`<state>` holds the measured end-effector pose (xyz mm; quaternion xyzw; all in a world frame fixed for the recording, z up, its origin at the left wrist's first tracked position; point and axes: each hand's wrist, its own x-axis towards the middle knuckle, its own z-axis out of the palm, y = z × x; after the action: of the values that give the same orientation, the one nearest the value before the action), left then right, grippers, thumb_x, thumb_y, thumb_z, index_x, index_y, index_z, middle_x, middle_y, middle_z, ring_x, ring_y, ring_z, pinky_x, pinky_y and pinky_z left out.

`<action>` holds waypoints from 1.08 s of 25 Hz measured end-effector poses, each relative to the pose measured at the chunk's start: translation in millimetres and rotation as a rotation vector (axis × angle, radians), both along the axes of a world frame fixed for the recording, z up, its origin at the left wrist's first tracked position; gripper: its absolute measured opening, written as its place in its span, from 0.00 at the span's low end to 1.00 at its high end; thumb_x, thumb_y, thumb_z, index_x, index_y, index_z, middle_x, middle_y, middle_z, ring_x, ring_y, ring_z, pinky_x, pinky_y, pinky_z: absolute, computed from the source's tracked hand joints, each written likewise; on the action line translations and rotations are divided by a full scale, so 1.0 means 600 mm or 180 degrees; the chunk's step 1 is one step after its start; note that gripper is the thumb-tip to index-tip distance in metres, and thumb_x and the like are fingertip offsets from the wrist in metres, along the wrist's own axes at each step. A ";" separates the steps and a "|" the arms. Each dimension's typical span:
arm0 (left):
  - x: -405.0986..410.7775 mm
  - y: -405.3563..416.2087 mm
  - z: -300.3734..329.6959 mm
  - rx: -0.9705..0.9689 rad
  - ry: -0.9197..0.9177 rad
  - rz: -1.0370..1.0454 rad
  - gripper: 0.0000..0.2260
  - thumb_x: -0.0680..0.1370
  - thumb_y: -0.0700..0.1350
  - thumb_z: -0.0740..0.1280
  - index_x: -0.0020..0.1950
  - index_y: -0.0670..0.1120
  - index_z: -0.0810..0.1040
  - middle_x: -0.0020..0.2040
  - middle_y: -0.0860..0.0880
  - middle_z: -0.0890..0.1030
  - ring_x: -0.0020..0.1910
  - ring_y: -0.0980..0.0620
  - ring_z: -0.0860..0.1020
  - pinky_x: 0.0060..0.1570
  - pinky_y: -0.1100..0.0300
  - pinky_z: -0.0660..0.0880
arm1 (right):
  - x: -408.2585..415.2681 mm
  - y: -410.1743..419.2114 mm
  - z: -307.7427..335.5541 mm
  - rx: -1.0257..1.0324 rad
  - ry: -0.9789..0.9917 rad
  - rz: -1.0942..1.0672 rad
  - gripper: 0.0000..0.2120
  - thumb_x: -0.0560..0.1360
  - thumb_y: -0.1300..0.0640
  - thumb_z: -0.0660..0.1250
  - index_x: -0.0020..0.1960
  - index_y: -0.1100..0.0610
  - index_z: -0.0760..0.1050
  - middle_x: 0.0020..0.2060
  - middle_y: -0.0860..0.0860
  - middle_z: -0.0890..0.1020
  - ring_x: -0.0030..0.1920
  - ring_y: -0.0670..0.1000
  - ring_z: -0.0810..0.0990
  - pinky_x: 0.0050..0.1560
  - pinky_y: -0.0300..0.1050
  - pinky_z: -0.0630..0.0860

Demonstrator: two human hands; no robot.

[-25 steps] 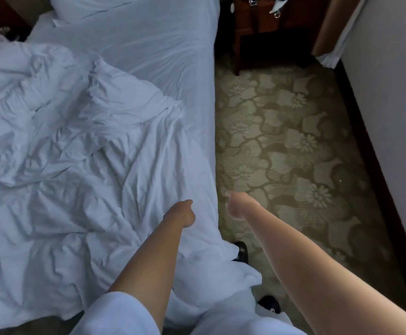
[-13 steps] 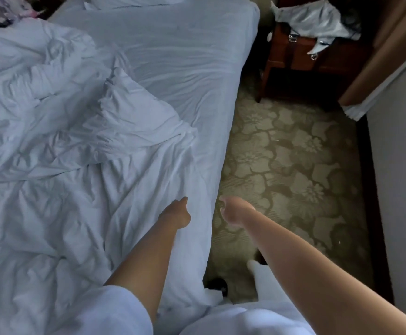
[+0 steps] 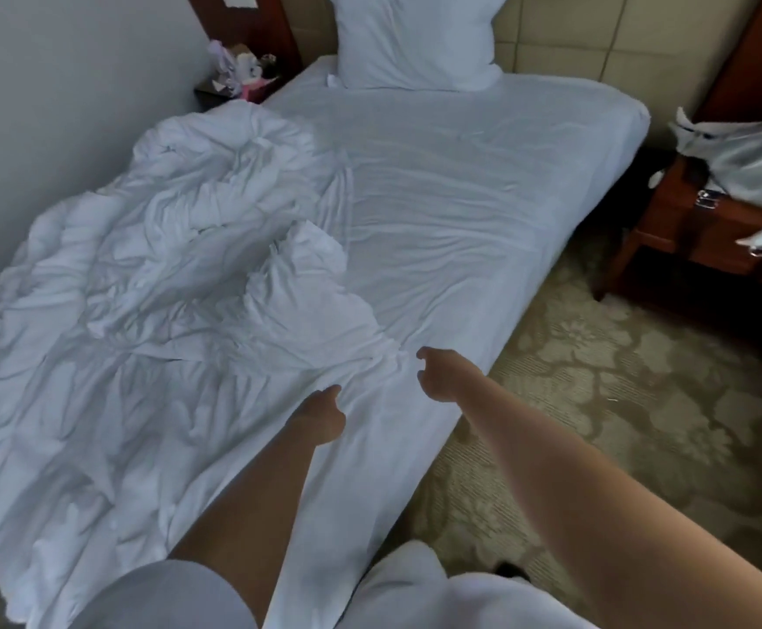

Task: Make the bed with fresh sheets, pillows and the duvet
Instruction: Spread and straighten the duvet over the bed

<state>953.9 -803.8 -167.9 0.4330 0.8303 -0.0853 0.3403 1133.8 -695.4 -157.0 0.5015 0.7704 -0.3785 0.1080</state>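
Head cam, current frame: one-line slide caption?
Both hands, left hand and right hand, grip the crumpled duvet near the bed's edge; pillow upright at the headboard.

- one bed (image 3: 483, 183), fitted sheet on, pretty wrinkly
- one pillow (image 3: 415, 38), propped upright against the headboard
- one duvet (image 3: 143, 311), all bunched up on the wall side of the bed
- two hands in shot: left hand (image 3: 320, 413) and right hand (image 3: 444, 372), both with a bit of the duvet's edge in their fingers
- two wooden side tables: bedside table (image 3: 215, 90) by the wall with some clutter I can't really count, and a nightstand (image 3: 696, 238) on the other side
- one crumpled light cloth (image 3: 751, 161) on that nightstand
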 end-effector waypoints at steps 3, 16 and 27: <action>0.001 0.051 -0.013 0.0164 -0.0214 0.0470 0.27 0.78 0.39 0.58 0.77 0.47 0.57 0.76 0.45 0.62 0.74 0.46 0.62 0.70 0.57 0.61 | -0.026 0.059 -0.007 -0.0009 -0.0021 0.0359 0.24 0.81 0.59 0.53 0.76 0.51 0.57 0.71 0.55 0.67 0.68 0.56 0.69 0.64 0.50 0.68; -0.120 0.280 -0.139 0.1276 -0.1945 0.4969 0.39 0.68 0.65 0.67 0.73 0.44 0.65 0.68 0.44 0.70 0.66 0.42 0.69 0.63 0.48 0.69 | -0.250 0.321 -0.087 -0.0059 -0.0457 0.1671 0.22 0.81 0.57 0.53 0.75 0.51 0.59 0.71 0.54 0.68 0.69 0.55 0.68 0.64 0.46 0.67; -0.129 0.348 -0.095 0.2884 -0.1515 0.6773 0.14 0.72 0.42 0.72 0.34 0.47 0.68 0.23 0.51 0.66 0.20 0.57 0.63 0.21 0.65 0.59 | -0.283 0.473 -0.071 0.0049 0.0230 0.2889 0.20 0.81 0.58 0.54 0.72 0.55 0.62 0.65 0.56 0.72 0.64 0.57 0.71 0.61 0.48 0.69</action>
<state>876.2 -594.8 -224.8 -0.3907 0.6435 0.6265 0.2017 964.2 -411.6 -199.6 0.1003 0.9183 -0.3043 0.2324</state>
